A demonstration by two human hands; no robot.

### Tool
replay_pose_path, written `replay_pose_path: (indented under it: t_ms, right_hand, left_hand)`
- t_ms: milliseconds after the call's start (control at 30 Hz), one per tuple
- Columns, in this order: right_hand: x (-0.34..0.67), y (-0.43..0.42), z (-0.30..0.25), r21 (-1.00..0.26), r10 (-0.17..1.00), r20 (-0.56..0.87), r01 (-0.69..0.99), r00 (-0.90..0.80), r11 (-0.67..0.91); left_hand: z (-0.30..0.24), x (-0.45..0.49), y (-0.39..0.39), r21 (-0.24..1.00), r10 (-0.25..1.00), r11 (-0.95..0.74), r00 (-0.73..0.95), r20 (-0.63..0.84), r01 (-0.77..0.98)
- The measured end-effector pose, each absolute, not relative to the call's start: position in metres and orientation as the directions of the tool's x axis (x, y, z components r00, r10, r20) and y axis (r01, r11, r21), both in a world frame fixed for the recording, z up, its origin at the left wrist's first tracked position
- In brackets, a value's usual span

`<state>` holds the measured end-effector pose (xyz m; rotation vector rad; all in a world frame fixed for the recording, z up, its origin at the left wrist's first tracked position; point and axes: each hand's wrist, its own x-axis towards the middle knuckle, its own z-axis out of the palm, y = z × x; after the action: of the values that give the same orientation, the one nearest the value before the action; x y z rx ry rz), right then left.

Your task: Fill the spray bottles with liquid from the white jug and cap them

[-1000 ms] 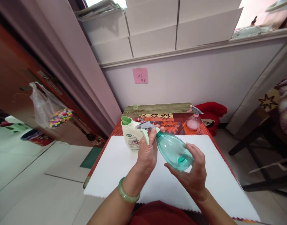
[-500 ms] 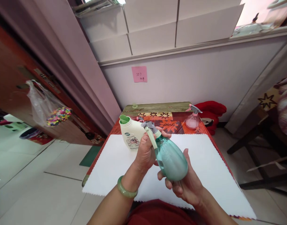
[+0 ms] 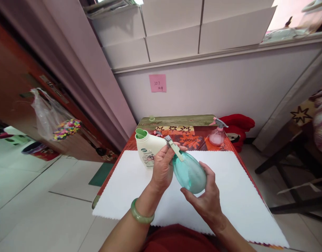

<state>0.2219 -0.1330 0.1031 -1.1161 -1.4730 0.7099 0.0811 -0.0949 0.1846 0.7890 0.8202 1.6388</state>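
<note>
I hold a teal translucent spray bottle [image 3: 189,172] in the air over a white mat [image 3: 129,182]. My left hand [image 3: 163,168], a green bangle on its wrist, is closed round the bottle's neck just below the grey and green trigger head [image 3: 173,146]. My right hand [image 3: 206,197] cups the bottle's rounded base from below, fingers curled on it. The bottle is tilted, with its base toward me and its head pointing away.
A cream detergent bottle [image 3: 147,147] with a green spout stands at the mat's far left. A small pink spray bottle [image 3: 217,134] stands at the table's far right. A wall with a pink note [image 3: 157,83] lies behind, and dark chair legs [image 3: 287,168] stand at the right.
The bottle has turned in my hands: its body swung from lying out to the right to base-toward-me, and the trigger head rotated. My right hand shifted from the side to under the base.
</note>
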Motion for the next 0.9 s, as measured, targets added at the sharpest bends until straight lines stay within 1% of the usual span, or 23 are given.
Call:
replay_pose_path:
  t_ms: [33,67,100,133,167,200,233,267,300,333,367,400,433,467,500,533,567,600,633,667,733,800,900]
  right_hand:
    - [0.223,-0.133,0.103,-0.912,0.928,0.369,0.204,0.038,0.355]
    - [0.224,-0.134,0.104,-0.941,0.947,0.320,0.117,0.010,0.317]
    - [0.225,-0.135,0.106,-0.968,0.967,0.253,-0.006,-0.035,0.253]
    - [0.225,-0.136,0.109,-0.977,0.981,0.167,-0.152,-0.097,0.151]
    - [0.225,-0.138,0.113,-0.955,0.980,0.065,-0.297,-0.187,0.007]
    - [0.225,-0.139,0.117,-0.894,0.955,-0.038,-0.416,-0.296,-0.165]
    - [0.225,-0.139,0.123,-0.803,0.904,-0.127,-0.493,-0.409,-0.336]
    - [0.224,-0.140,0.128,-0.698,0.833,-0.197,-0.523,-0.517,-0.489]
    - [0.224,-0.140,0.133,-0.603,0.753,-0.243,-0.513,-0.611,-0.611]
    - [0.223,-0.140,0.137,-0.533,0.677,-0.269,-0.480,-0.685,-0.697]
    - [0.222,-0.139,0.140,-0.494,0.621,-0.288,-0.443,-0.729,-0.748]
    - [0.221,-0.138,0.141,-0.490,0.596,-0.310,-0.413,-0.740,-0.768]
    - [0.220,-0.137,0.139,-0.523,0.614,-0.332,-0.402,-0.716,-0.752]
    - [0.218,-0.136,0.136,-0.594,0.680,-0.337,-0.414,-0.651,-0.690]
    - [0.218,-0.135,0.132,-0.694,0.779,-0.303,-0.434,-0.548,-0.575]
    - [0.217,-0.134,0.126,-0.802,0.882,-0.222,-0.436,-0.416,-0.408]
    - [0.217,-0.134,0.121,-0.891,0.953,-0.099,-0.400,-0.287,-0.213]
    - [0.218,-0.133,0.116,-0.945,0.982,0.028,-0.326,-0.189,-0.036]
    - [0.219,-0.133,0.113,-0.965,0.982,0.133,-0.244,-0.133,0.098]
    - [0.220,-0.132,0.110,-0.968,0.973,0.199,-0.176,-0.118,0.177]
    - [0.223,-0.133,0.110,-0.967,0.961,0.236,-0.132,-0.146,0.217]
    - [0.223,-0.134,0.113,-0.967,0.952,0.224,-0.171,-0.209,0.190]
    - [0.220,-0.136,0.116,-0.959,0.941,0.224,-0.229,-0.254,0.167]
  left_hand:
    - [0.185,0.080,-0.095,0.836,0.985,-0.148,-0.155,0.077,-0.528]
    - [0.185,0.078,-0.096,0.834,0.991,-0.124,-0.115,0.073,-0.537]
    - [0.186,0.076,-0.096,0.830,0.994,-0.103,-0.077,0.072,-0.547]
    - [0.186,0.074,-0.097,0.825,0.996,-0.090,-0.047,0.077,-0.559]
    - [0.187,0.073,-0.097,0.819,0.996,-0.085,-0.023,0.088,-0.568]
    - [0.187,0.072,-0.098,0.814,0.995,-0.087,-0.004,0.104,-0.575]
    - [0.187,0.071,-0.098,0.812,0.992,-0.092,0.014,0.122,-0.576]
    - [0.188,0.071,-0.099,0.812,0.989,-0.101,0.029,0.143,-0.575]
    - [0.187,0.071,-0.099,0.812,0.986,-0.117,0.033,0.165,-0.572]
    - [0.187,0.071,-0.099,0.812,0.982,-0.137,0.029,0.185,-0.567]
    - [0.186,0.071,-0.099,0.811,0.979,-0.159,0.013,0.201,-0.562]
    - [0.186,0.072,-0.099,0.809,0.977,-0.184,-0.013,0.213,-0.558]
    - [0.186,0.072,-0.099,0.806,0.974,-0.211,-0.047,0.222,-0.553]
    - [0.185,0.072,-0.099,0.803,0.969,-0.239,-0.086,0.230,-0.546]
    - [0.185,0.072,-0.099,0.801,0.964,-0.264,-0.122,0.235,-0.537]
    - [0.186,0.071,-0.098,0.800,0.960,-0.282,-0.151,0.238,-0.530]
    - [0.186,0.071,-0.098,0.801,0.956,-0.292,-0.168,0.239,-0.523]
    - [0.187,0.070,-0.098,0.804,0.956,-0.294,-0.172,0.239,-0.517]
    - [0.189,0.069,-0.099,0.808,0.957,-0.289,-0.161,0.240,-0.514]
    - [0.190,0.068,-0.099,0.811,0.960,-0.280,-0.139,0.243,-0.514]
    - [0.192,0.067,-0.101,0.816,0.964,-0.258,-0.079,0.255,-0.517]
    - [0.194,0.066,-0.103,0.817,0.963,-0.246,-0.037,0.267,-0.521]
    - [0.191,0.065,-0.109,0.817,0.958,-0.264,-0.045,0.282,-0.513]
